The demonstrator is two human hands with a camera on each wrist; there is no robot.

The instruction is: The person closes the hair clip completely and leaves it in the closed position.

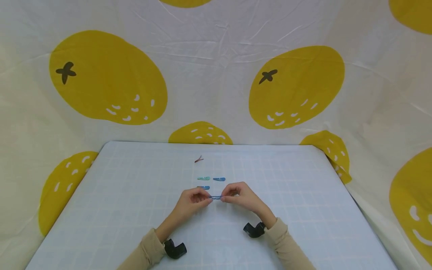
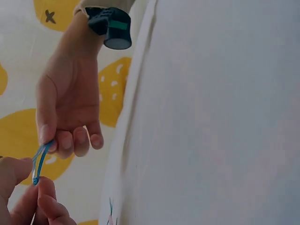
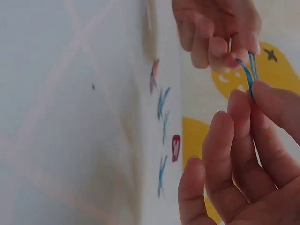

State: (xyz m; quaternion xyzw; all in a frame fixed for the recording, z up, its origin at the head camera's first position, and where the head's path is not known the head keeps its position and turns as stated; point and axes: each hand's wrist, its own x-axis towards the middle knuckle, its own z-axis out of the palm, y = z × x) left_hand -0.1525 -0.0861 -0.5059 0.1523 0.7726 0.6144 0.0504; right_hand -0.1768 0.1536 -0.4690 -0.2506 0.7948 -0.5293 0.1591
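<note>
A slim blue snap hair clip (image 1: 216, 197) is stretched between my two hands, above the table. My left hand (image 1: 193, 200) pinches one end between thumb and fingertips. At the other end, my right hand (image 1: 245, 197) pinches it the same way, its other fingers loosely bent in the right wrist view. Seen from the left wrist, the two arms of the clip (image 2: 41, 161) stand apart, with a small rivet at the left hand's end. Just beyond the left fingers lies another blue clip (image 1: 205, 187), partly covered by that hand.
Farther back on the pale table (image 1: 135, 210) lie a mint green clip (image 1: 203, 178), a blue clip (image 1: 219, 179) and a reddish-brown clip (image 1: 199, 159) with spread arms. A red clip (image 3: 176, 148) shows in the right wrist view. A patterned cloth (image 1: 209, 90) hangs behind the table.
</note>
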